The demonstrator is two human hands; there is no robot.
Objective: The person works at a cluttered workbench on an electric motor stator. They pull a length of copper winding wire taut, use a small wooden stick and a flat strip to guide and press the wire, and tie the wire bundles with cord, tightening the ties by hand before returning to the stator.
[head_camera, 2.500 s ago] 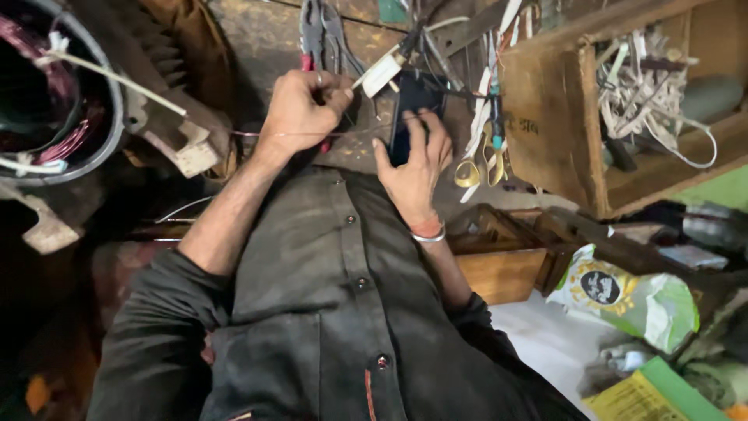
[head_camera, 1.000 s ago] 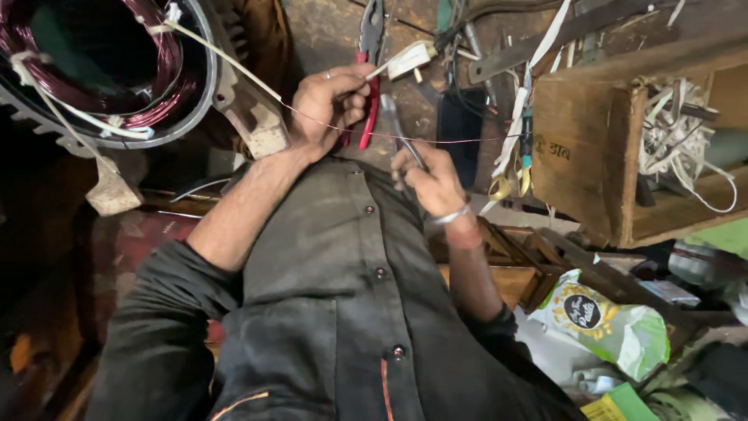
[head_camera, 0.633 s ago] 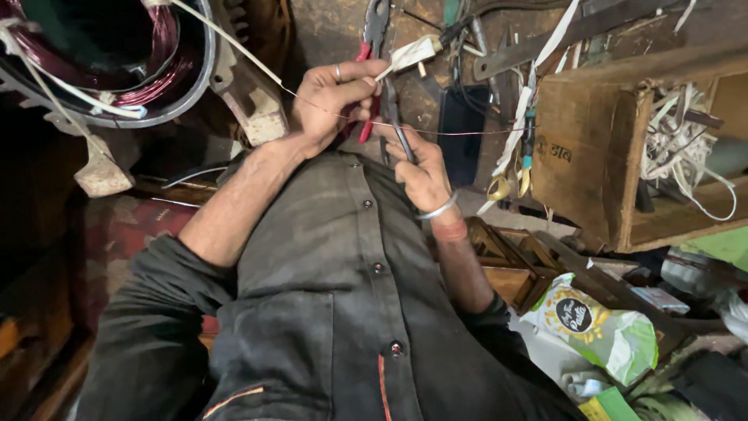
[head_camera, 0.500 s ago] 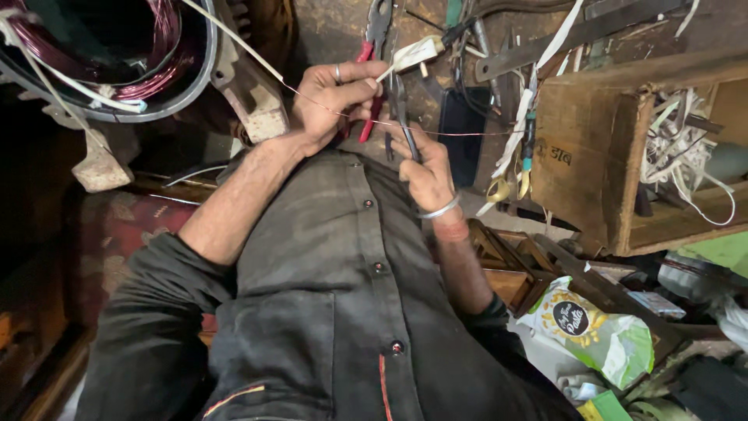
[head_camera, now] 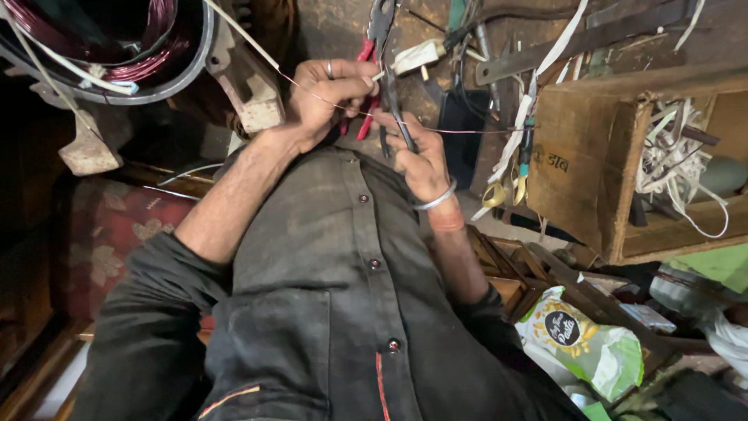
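The person is working on a thin copper wire drawn taut across the chest: the left hand is closed around the red-handled pliers and pinches the wire near its end, while the right hand is curled tight round a dark slim tool laid against the same strand, so the step in hand looks like stripping or trimming the wire. The next move would call for steady tension and a light touch, since so fine a strand could snap. To the upper left sits a motor stator with purple-red windings and white ties; to the right a wooden crate holds white cords, and a green-and-white snack bag lies below among clutter in a dim, crowded workshop
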